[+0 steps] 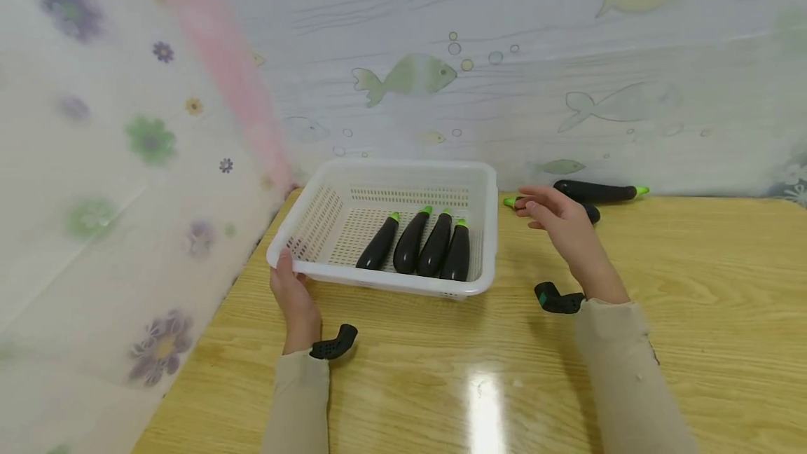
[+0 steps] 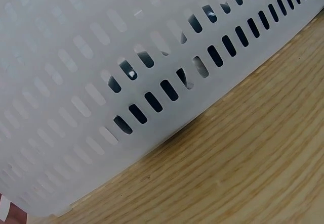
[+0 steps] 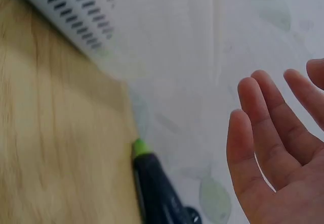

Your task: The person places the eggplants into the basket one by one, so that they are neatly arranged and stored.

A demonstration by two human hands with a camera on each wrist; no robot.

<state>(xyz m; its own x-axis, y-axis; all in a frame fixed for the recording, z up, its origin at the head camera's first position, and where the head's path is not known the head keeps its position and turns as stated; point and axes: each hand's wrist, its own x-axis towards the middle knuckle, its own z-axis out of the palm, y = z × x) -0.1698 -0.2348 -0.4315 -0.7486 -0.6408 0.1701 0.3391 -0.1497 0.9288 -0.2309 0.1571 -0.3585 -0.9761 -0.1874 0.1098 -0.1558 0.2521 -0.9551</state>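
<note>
A white perforated plastic basket (image 1: 384, 284) stands on the table, with several dark eggplants (image 1: 411, 240) with green stem ends lying side by side in its right part. My left hand (image 1: 295, 300) grips its front left corner, thumb on the rim; the other fingers are mostly hidden. To the right of the basket, my right hand (image 1: 557, 219) hovers with fingers loosely extended and holds nothing. Behind and below that hand lies an eggplant (image 1: 591, 214), partly covered by it. Another eggplant (image 1: 595, 191) lies just behind, its green end pointing right.
The wooden table (image 1: 403, 370) backs onto a wall covering (image 1: 504, 125) printed with fish. On the left, a flower-patterned covering (image 1: 126, 195) runs along the table's edge. Both wrists carry black mounts, the right one (image 1: 557, 298) hanging over the table.
</note>
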